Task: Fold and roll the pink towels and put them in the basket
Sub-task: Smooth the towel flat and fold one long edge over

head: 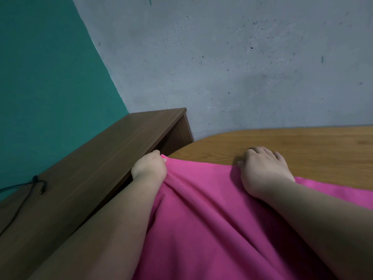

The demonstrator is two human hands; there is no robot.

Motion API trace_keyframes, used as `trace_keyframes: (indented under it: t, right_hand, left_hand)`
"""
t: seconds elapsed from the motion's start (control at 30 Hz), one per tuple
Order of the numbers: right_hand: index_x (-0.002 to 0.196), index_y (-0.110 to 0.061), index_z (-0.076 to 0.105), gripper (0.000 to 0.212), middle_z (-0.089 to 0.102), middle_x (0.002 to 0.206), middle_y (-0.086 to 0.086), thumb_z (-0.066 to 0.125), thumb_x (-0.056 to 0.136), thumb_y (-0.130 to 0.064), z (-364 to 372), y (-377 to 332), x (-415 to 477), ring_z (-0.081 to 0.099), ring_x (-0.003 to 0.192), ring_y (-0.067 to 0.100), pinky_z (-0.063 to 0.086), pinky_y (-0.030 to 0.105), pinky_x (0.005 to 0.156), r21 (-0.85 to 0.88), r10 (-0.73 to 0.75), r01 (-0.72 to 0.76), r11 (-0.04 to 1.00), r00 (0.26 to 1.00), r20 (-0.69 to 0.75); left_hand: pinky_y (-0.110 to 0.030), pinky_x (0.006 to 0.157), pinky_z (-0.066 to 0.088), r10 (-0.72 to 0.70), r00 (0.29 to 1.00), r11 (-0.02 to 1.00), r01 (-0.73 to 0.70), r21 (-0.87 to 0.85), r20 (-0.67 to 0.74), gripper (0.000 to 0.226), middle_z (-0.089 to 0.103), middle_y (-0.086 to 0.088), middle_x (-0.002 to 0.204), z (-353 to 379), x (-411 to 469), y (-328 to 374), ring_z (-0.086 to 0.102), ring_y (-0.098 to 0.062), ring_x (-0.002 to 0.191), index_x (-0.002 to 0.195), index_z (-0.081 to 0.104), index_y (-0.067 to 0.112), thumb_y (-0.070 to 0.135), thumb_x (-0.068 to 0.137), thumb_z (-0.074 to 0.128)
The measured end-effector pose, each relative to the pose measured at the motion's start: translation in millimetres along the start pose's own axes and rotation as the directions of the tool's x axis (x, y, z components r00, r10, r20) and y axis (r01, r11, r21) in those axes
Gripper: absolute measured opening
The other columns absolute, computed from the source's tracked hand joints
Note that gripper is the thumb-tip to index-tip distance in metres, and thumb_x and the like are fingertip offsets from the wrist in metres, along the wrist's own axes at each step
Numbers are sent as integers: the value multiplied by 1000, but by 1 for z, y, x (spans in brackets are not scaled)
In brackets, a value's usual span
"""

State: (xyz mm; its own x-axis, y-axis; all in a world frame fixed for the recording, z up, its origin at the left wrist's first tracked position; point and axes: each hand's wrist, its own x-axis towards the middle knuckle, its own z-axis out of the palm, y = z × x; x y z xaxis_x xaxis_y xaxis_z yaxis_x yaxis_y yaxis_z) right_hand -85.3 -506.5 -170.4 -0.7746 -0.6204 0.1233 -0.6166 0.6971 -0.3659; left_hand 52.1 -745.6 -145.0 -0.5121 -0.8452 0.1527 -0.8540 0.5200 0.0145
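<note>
A pink towel [205, 215] lies spread and wrinkled over the near part of the light wooden table [302, 146], filling the lower middle of the view. My left hand [150, 166] grips the towel's far left corner at the table's left edge, fingers curled around the cloth. At the towel's far edge, my right hand [262, 170] holds the fabric, thumb at the cloth and fingers curled down onto the table. No basket is in view.
A darker brown side desk [105, 150] runs along the left, just beside my left hand, with a black cable [24, 190] lying on it. A teal wall [46, 87] and a grey concrete wall [232, 63] stand behind the table.
</note>
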Motion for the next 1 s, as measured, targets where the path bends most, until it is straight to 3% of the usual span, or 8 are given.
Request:
trace_keyframes:
  t: [0.13, 0.27, 0.4, 0.53, 0.63, 0.73, 0.9, 1.0]
  right_hand:
    - [116, -19, 56, 30, 54, 127, 5, 42, 103, -41, -8, 9, 4, 46, 129, 28, 34, 41, 108, 56, -5, 5, 998, 1000, 2]
    - [92, -19, 57, 16, 59, 103, 6, 58, 98, -34, -37, 27, -7, 55, 105, 28, 37, 31, 84, 335, -15, 50, 941, 994, -107]
    - [96, -24, 65, 18, 62, 104, 2, 55, 93, -38, -67, 77, -49, 55, 105, 27, 43, 36, 95, 102, -72, 84, 991, 991, -115]
    - [113, -30, 59, 32, 57, 114, -2, 52, 89, -51, -97, 142, -97, 51, 115, 26, 41, 36, 102, -215, 42, -47, 975, 999, -24]
    - [115, -30, 52, 54, 55, 120, 0, 49, 83, -74, -120, 186, -125, 50, 121, 26, 41, 36, 103, -358, 184, -171, 918, 983, 2]
    - [98, -32, 45, 61, 57, 119, -1, 37, 76, -88, -140, 221, -142, 51, 118, 25, 43, 38, 100, -401, 258, -228, 887, 966, 21]
    - [71, -46, 42, 41, 59, 110, -3, 39, 83, -85, -157, 231, -146, 54, 115, 23, 43, 35, 98, -398, 211, -142, 906, 968, 134]
    - [71, -36, 42, 41, 59, 96, -4, 48, 90, -71, -160, 232, -138, 58, 96, 20, 47, 32, 84, -407, 137, -47, 912, 971, 197]
  left_hand:
    - [-40, 83, 48, -40, 998, 999, 39, 23, 51, 32, 62, -9, 124, -8, -3, 5, 60, -30, 115, 129, 54, 17, 34, 104, 42]
    - [-43, 85, 46, 66, 997, 994, -69, 86, 34, 32, 53, -9, 128, -28, -20, 25, 51, -30, 120, 127, 48, 20, 25, 96, 48]
    - [-41, 99, 42, 411, 912, 909, -411, 71, 23, 30, 47, -4, 129, -45, -62, 81, 42, -26, 125, 125, 54, 28, 27, 95, 50]
    - [-34, 107, 37, 695, 717, 716, -686, -127, 49, 31, 51, 0, 126, -40, -112, 140, 45, -22, 125, 122, 57, 29, 46, 96, 55]
    - [-35, 108, 38, 718, 686, 691, -683, -236, 119, 37, 50, 1, 124, -29, -125, 159, 46, -21, 124, 121, 57, 31, 54, 92, 60]
    - [-42, 109, 38, 663, 733, 745, -627, -228, 150, 37, 48, 3, 125, -22, -122, 163, 44, -22, 125, 117, 56, 35, 56, 88, 63]
    - [-40, 107, 39, 631, 746, 775, -594, -215, 215, 23, 52, 4, 118, -20, -111, 166, 46, -23, 121, 101, 46, 35, 49, 92, 62]
    - [-39, 101, 37, 674, 699, 736, -665, -130, 241, 16, 45, 10, 106, -24, -110, 169, 42, -17, 115, 92, 47, 34, 47, 96, 56]
